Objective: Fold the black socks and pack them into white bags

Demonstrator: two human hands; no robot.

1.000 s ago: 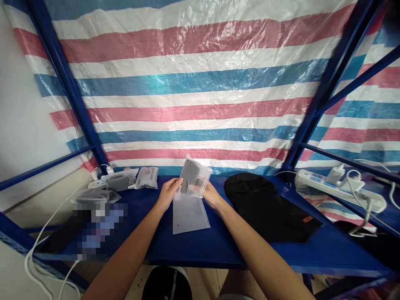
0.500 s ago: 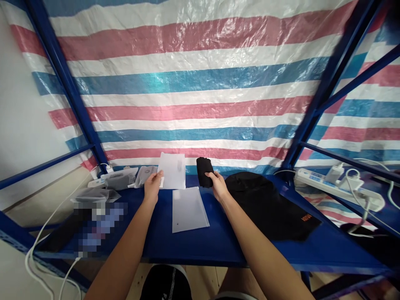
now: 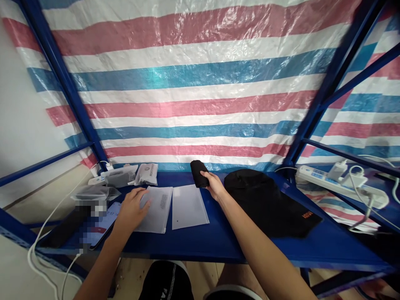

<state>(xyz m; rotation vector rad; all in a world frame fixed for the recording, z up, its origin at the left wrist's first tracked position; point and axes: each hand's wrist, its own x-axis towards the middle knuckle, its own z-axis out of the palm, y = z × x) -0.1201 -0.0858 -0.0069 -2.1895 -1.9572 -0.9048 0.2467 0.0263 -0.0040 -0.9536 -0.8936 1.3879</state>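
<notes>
My right hand (image 3: 213, 186) is closed around a small folded black cloth item (image 3: 198, 172), held just above the blue shelf (image 3: 200, 243) near its back. My left hand (image 3: 132, 207) lies with fingers spread on a flat frosted plastic bag (image 3: 156, 209) that rests on the shelf. A second frosted bag (image 3: 188, 206) lies right beside it, between my two hands.
A large black fabric bag (image 3: 268, 204) lies to the right. Several packaged items (image 3: 120, 177) and a phone (image 3: 103, 223) sit at the left, with white cables (image 3: 40, 243). A white power strip (image 3: 340, 183) with plugs sits on the right shelf. A striped tarp (image 3: 200, 83) hangs behind.
My hands pulled the black item out of the frosted bag. My left hand then carried the empty bag down and left and laid it flat on the shelf; my right hand stayed holding the black item.
</notes>
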